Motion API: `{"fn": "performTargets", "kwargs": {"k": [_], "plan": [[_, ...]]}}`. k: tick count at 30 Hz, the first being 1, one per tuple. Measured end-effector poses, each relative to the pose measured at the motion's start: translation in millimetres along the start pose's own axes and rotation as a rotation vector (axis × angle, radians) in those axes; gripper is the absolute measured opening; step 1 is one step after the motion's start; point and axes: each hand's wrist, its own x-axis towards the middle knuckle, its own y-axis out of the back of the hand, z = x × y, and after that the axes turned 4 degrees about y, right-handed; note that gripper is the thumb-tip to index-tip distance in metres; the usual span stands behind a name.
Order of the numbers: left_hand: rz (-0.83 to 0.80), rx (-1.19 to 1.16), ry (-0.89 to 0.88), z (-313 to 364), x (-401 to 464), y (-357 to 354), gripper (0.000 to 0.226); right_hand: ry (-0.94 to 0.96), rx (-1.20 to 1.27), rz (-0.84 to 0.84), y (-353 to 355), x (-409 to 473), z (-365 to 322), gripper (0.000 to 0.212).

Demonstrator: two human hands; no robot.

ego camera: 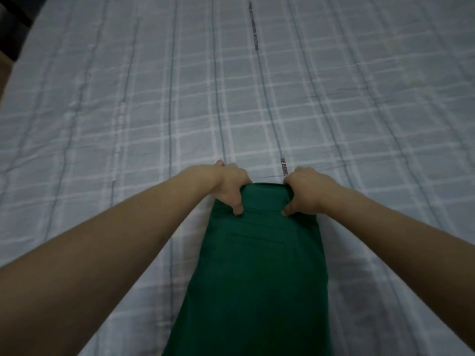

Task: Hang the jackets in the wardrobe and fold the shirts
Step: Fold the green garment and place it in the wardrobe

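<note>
A dark green garment (259,273) lies as a long narrow strip on the bed, running from the bottom edge of the head view up to the middle. My left hand (231,187) grips its far left corner, thumb on top and fingers curled under the edge. My right hand (304,190) grips the far right corner the same way. Both forearms stretch forward on either side of the cloth. Seams and a pocket-like line show on the green fabric.
The bed (180,98) is covered by a pale blue checked sheet with darker lengthwise stripes and fills nearly the whole view. A dark strip of floor or furniture (10,27) shows at the top left corner.
</note>
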Motion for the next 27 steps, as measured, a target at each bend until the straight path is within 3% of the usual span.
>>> {"fn": "performTargets", "kwargs": {"k": [4,6,11,15,20,23,27], "plan": [[0.007,-0.101,-0.016,-5,-18,0,0.045,0.097,0.201,0.005,4,-24,9,0.05],[0.108,-0.157,-0.009,-5,-29,-5,0.04,0.141,0.299,0.028,10,-41,12,0.035],[0.363,-0.147,-0.041,4,-78,-19,0.034,0.228,0.268,0.234,18,-90,-1,0.035],[0.58,-0.035,-0.132,14,-132,-43,0.041,0.305,0.157,0.366,3,-142,-15,0.03],[0.796,0.196,-0.306,39,-183,-103,0.045,0.442,-0.002,0.527,-50,-203,-35,0.049],[0.798,0.238,-0.343,52,-199,-147,0.046,0.458,0.006,0.469,-98,-225,-48,0.051],[0.64,0.262,-0.311,64,-206,-204,0.052,0.446,0.027,0.359,-159,-245,-63,0.057]]}}
